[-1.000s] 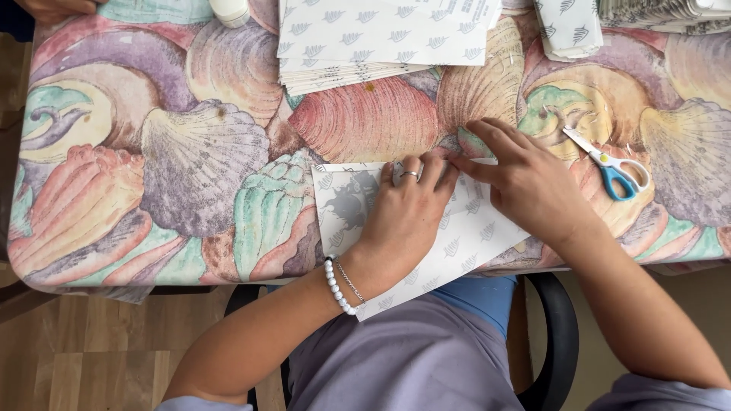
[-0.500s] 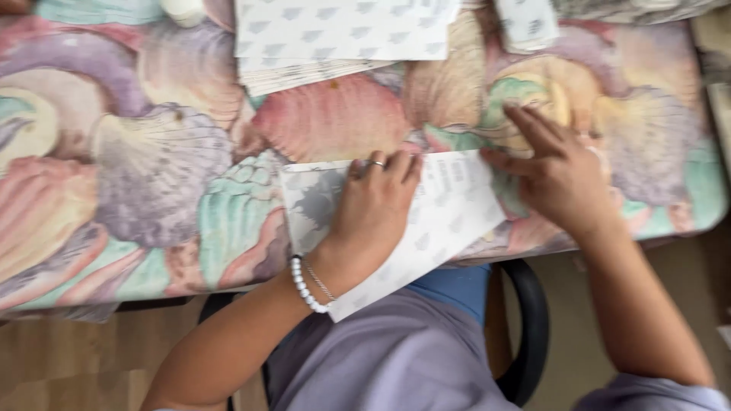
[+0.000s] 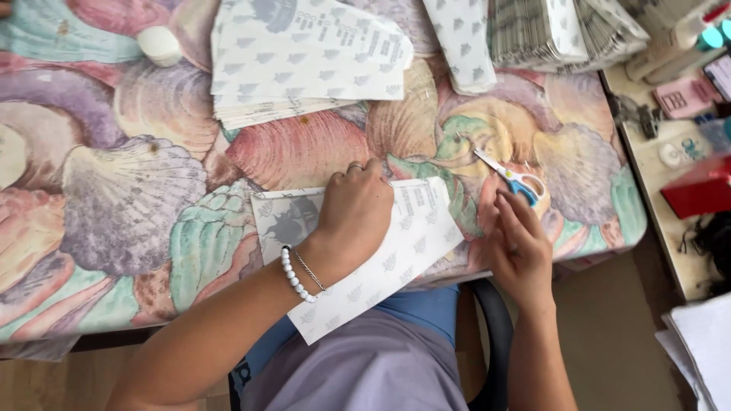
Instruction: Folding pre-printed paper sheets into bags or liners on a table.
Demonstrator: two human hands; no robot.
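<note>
**Flat paper sheet pinned at the bench edge, scissors close by**

At the near edge of the bench (image 3: 114,228), which is covered in a cloth printed with large pastel seashells, a white paper sheet (image 3: 396,251) is laid flat. Small grey repeated marks are scattered over its surface, and a darker printed patch is seen at its left end. The sheet is angled, with its lower corner overhanging the bench edge above the lap.

The sheet is pressed down by the left hand (image 3: 354,213), palm flat, fingers (image 3: 358,173) spread and released rather than curled; nothing is gripped. A ring is worn on one finger, and a white bead bracelet (image 3: 293,274) with a thin chain is worn at the wrist.

The right hand (image 3: 521,247) is held just right of the sheet's edge, fingers loosely extended and empty, apart from the paper. Small scissors (image 3: 512,176) with blue and white handles and pointed metal blades are lying just beyond its fingertips, untouched.

Farther back, a fanned stack of matching sheets (image 3: 304,61) is noted, with narrower folded strips (image 3: 461,42) and a thick bundle (image 3: 563,30) to its right. A small white rounded object (image 3: 158,44) is seen at the far left. A red box (image 3: 700,186) is resting on a side surface at right.
</note>
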